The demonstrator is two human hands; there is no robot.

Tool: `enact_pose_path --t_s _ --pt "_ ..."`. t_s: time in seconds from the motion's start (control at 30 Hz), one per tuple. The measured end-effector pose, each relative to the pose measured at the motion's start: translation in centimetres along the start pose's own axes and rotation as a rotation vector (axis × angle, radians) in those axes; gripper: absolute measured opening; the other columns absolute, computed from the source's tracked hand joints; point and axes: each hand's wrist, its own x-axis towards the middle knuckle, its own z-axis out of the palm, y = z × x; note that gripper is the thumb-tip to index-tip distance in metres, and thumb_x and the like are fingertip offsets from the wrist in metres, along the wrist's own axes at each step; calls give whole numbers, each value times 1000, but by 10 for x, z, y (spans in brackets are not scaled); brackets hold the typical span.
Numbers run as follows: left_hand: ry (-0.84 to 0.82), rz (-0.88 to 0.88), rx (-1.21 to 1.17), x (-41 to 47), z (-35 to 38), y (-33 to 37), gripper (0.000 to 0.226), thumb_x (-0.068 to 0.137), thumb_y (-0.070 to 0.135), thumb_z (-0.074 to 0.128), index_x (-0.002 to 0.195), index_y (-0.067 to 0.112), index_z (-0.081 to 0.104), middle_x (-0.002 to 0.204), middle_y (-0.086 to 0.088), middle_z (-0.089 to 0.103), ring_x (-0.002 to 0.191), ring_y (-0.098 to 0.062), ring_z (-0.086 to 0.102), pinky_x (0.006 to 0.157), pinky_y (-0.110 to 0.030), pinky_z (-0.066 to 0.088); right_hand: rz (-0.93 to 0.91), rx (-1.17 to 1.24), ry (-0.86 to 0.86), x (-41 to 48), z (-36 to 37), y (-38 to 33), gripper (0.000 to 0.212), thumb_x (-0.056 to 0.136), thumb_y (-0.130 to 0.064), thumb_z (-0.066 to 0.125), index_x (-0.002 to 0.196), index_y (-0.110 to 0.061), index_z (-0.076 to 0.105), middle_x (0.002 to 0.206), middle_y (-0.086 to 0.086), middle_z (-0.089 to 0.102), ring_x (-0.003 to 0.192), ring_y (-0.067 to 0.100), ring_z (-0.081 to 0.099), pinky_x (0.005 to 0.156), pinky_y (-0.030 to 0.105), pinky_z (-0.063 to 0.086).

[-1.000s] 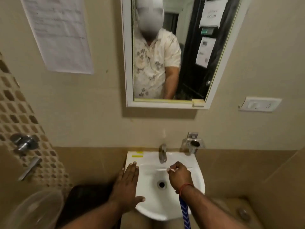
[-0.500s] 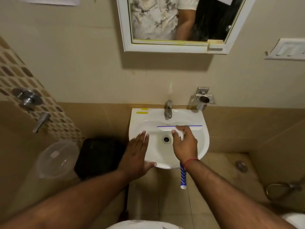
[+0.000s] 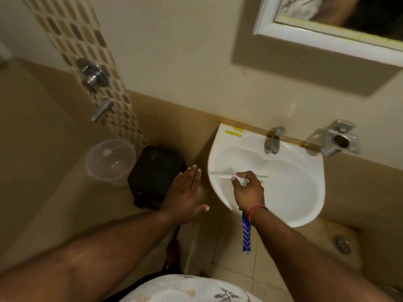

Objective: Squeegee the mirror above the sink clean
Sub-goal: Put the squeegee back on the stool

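1. While the right hand point(image 3: 248, 190) is closed round its neck, the squeegee point(image 3: 246, 234) sits low over the sink point(image 3: 305, 192), blade point(image 3: 222, 175) lying across the bowl, blue handle hanging past the wrist toward the floor.
2. Weight, judged: light; one hand carries it easily.
3. Build, judged: stiff handle and frame, thin flexible blade edge; that edge is the part to keep from knocks.
4. Grip, judged: blue patterned handle is the proper hold; present grasp is high, near the head, good for control but short on reach.
5. Left hand point(image 3: 185, 195): flat, fingers spread, empty, hovering beside the sink over a dark bin point(image 3: 152, 173).
6. Mirror point(image 3: 327, 25): on the wall up right, well apart from the blade; glass, smooth, breakable, calls for even pressure.
7. Tap point(image 3: 272, 140): behind the blade, not touching.
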Motion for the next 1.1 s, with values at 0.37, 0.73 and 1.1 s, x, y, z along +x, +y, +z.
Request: enact_pose_path --t_s 0.37,0.73,1.1 --pt "30 -303 -92 -2 9 -150 127 85 88 37 176 5 3 185 -20 7 172 -38 11 138 -58 16 -161 -207 -359 56 145 -75 15 105 -30 73 118 -27 66 113 -4 68 100 13 63 90 24 50" --pt "-63 -626 -219 -2 47 -232 135 89 77 73 177 6 -2 186 -16 -3 173 -34 1 140 -53 6 71 -216 -616 118 302 -80 37 98 -31 80 131 -31 63 131 3 59 121 30 63 108 53 57" --pt "-154 -828 -369 12 133 -259 140 90 73 77 176 7 -13 186 -15 -14 172 -32 -9 140 -54 3 209 -246 -788 186 442 -5 69 104 1 66 164 -20 40 156 21 53 117 32 57 98 52 60"
